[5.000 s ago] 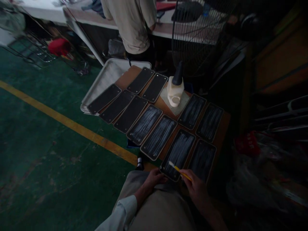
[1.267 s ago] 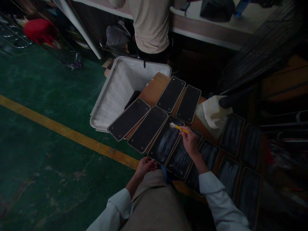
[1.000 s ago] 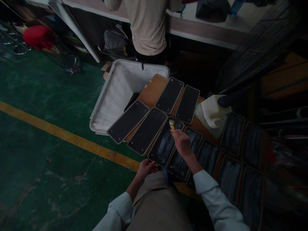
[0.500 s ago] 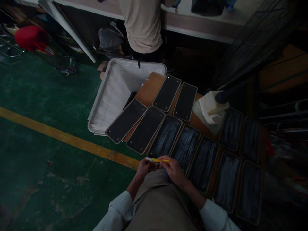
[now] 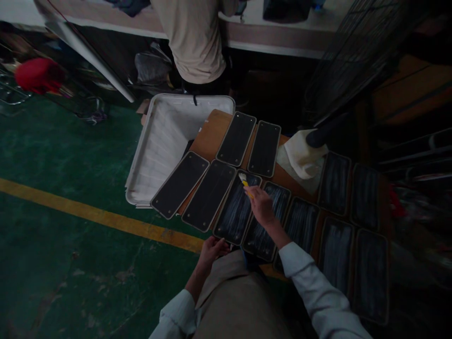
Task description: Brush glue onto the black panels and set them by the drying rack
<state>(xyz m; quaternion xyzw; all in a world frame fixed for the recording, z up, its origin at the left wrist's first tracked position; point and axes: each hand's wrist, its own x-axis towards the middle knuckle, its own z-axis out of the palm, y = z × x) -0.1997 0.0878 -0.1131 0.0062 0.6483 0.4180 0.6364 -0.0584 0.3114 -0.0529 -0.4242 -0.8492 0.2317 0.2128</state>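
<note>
Several dark rectangular panels lie in rows on a brown board [image 5: 212, 134]. My right hand [image 5: 262, 206] is closed around a small yellow-handled brush [image 5: 243, 181], whose bristles rest at the far end of one streaked panel [image 5: 236, 208]. My left hand [image 5: 211, 247] curls on the near edge of that same panel, by my knee. Panels to the right carry whitish brush streaks; the panels to the left [image 5: 209, 194] and at the back [image 5: 236, 138] look plain black.
A white tray [image 5: 160, 146] sits left of the board on the green floor with a yellow line [image 5: 88, 214]. A white jug [image 5: 303, 155] with a dark spout stands on the board. Another person in a beige shirt [image 5: 194, 37] stands at a bench beyond. A fan grille [image 5: 353, 52] rises at the right.
Half a second ago my right hand held the brush near my left hand at the panel's near edge; it has since reached forward, placing the bristles at the panel's far end.
</note>
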